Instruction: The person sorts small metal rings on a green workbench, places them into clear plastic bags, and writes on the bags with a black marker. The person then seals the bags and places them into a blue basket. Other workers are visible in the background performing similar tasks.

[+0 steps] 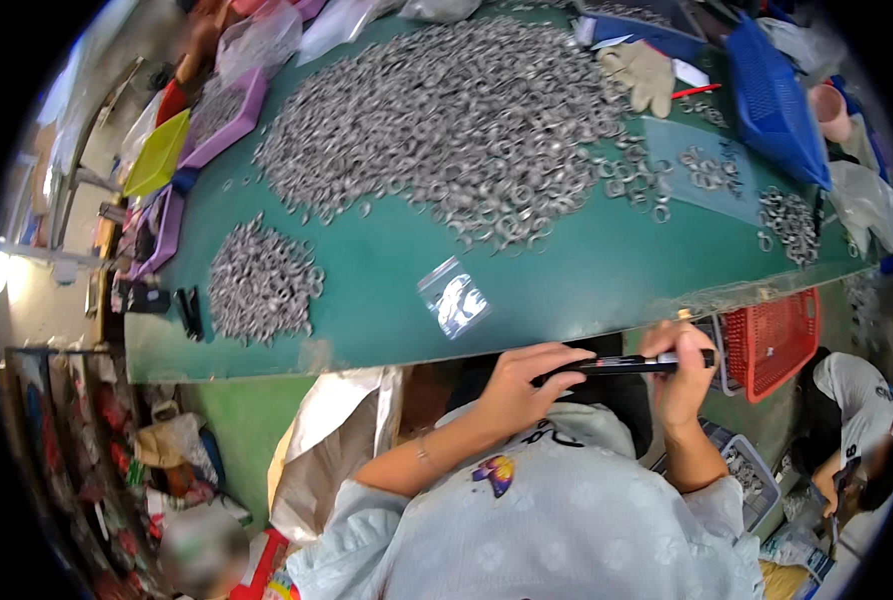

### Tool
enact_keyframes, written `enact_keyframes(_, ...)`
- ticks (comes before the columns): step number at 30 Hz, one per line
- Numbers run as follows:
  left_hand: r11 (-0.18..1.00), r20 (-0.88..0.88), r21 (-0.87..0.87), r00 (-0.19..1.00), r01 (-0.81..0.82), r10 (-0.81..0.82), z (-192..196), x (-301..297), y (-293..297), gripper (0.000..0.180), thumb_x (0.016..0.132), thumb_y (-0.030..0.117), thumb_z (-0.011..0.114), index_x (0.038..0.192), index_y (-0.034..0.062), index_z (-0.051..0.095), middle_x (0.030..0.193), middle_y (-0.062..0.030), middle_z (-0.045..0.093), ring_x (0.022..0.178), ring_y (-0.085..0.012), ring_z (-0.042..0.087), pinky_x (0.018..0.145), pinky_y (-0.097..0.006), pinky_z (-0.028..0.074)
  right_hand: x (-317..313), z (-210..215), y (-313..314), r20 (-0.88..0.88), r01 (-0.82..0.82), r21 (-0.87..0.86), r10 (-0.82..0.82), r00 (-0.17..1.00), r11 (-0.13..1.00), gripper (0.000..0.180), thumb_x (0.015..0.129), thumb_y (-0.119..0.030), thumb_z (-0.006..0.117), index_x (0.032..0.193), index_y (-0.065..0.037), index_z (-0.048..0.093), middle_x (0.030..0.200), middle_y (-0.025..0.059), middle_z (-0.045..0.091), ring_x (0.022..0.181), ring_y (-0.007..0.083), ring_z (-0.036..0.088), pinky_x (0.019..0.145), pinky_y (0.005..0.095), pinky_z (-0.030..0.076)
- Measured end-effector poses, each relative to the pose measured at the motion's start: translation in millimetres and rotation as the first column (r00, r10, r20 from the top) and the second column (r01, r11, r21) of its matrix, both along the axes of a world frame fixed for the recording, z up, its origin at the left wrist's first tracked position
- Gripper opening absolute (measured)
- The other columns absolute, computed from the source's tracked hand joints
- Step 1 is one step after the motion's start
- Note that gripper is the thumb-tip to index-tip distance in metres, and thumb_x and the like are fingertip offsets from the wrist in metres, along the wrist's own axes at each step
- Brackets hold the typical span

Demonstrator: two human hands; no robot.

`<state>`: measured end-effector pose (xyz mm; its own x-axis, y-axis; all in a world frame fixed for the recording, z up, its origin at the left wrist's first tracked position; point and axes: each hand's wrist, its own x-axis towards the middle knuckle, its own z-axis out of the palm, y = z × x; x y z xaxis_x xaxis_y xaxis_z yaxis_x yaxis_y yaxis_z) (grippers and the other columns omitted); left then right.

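A black marker pen lies level between my hands at the table's front edge. My left hand pinches its left end, and my right hand is closed round its right end. Just beyond them on the green table lies a small clear zip bag. A huge heap of grey metal rings covers the far middle of the table. To the left sits a smaller pile of the same rings. Whether the pen's cap is on I cannot tell.
Far right, a blue sheet bears a few rings near a work glove, a red pen and a blue basket. Purple trays line the left. Below the right edge stands a red crate; another person crouches there.
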<state>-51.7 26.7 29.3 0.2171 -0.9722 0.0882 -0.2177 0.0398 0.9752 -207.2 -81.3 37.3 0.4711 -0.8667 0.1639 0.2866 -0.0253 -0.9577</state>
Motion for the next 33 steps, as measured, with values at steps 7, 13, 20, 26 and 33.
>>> enact_keyframes(7, 0.77, 0.33, -0.086, 0.711, -0.633, 0.621, -4, 60, 18, 0.033, 0.079, -0.001, 0.056, 0.112, 0.0008, 0.056, 0.094, -0.0097, 0.062, 0.084, -0.0176, 0.058, 0.075, -0.028, 0.045, -65, 21, -86, -0.164, 0.488, -0.294, -0.546, 0.821, 0.822, 0.017, 0.089, -0.008, 0.048, 0.091, 0.003, 0.061, 0.067, 0.0006, 0.049, 0.053, 0.0064, 0.045, 0.047, 0.0206, 0.035)
enact_keyframes(13, 0.495, 0.422, -0.176, 0.389, -0.851, 0.819, -49, 81, 45, 0.031, 0.084, 0.003, 0.052, 0.114, 0.0009, 0.053, 0.103, -0.0102, 0.056, 0.086, -0.0182, 0.05, 0.073, -0.028, 0.04, -164, 15, -256, -0.05, 0.746, -0.485, -0.866, 0.497, 0.456, 0.021, 0.088, -0.014, 0.056, 0.102, 0.0, 0.06, 0.07, -0.001, 0.05, 0.056, 0.0054, 0.042, 0.05, 0.0208, 0.034)
enact_keyframes(20, 0.337, 0.538, -0.353, 0.105, -0.873, 0.836, -61, 80, 26, 0.03, 0.085, 0.004, 0.049, 0.115, -0.0002, 0.051, 0.113, -0.0124, 0.052, 0.097, -0.0235, 0.049, 0.076, -0.031, 0.038, -213, -11, -446, -0.224, 0.156, -0.96, -0.972, 0.068, 0.232, 0.026, 0.08, -0.009, 0.056, 0.105, -0.009, 0.062, 0.087, 0.0145, 0.054, 0.083, 0.0288, 0.055, 0.074, 0.0365, 0.044)
enact_keyframes(26, 0.296, 0.586, -0.378, 0.022, -0.877, 0.81, -71, 83, 24, 0.027, 0.086, 0.007, 0.05, 0.111, -0.0019, 0.052, 0.11, -0.0156, 0.052, 0.098, -0.0268, 0.049, 0.084, -0.035, 0.039, -231, -37, -516, -0.329, -0.246, -0.89, -0.914, -0.238, 0.384, 0.036, 0.075, -0.01, 0.055, 0.111, -0.014, 0.059, 0.096, 0.0099, 0.054, 0.095, 0.0268, 0.05, 0.08, 0.0374, 0.041)
enact_keyframes(33, 0.33, 0.613, -0.362, 0.044, -0.872, 0.789, -65, 81, 25, 0.026, 0.084, 0.004, 0.051, 0.109, -0.0015, 0.053, 0.107, -0.0153, 0.053, 0.097, -0.0273, 0.049, 0.082, -0.036, 0.039, -213, -18, -480, -0.359, 0.196, -0.904, -0.924, 0.135, 0.38, 0.026, 0.077, -0.016, 0.057, 0.102, -0.009, 0.061, 0.095, 0.0107, 0.06, 0.092, 0.0299, 0.054, 0.08, 0.0414, 0.041)
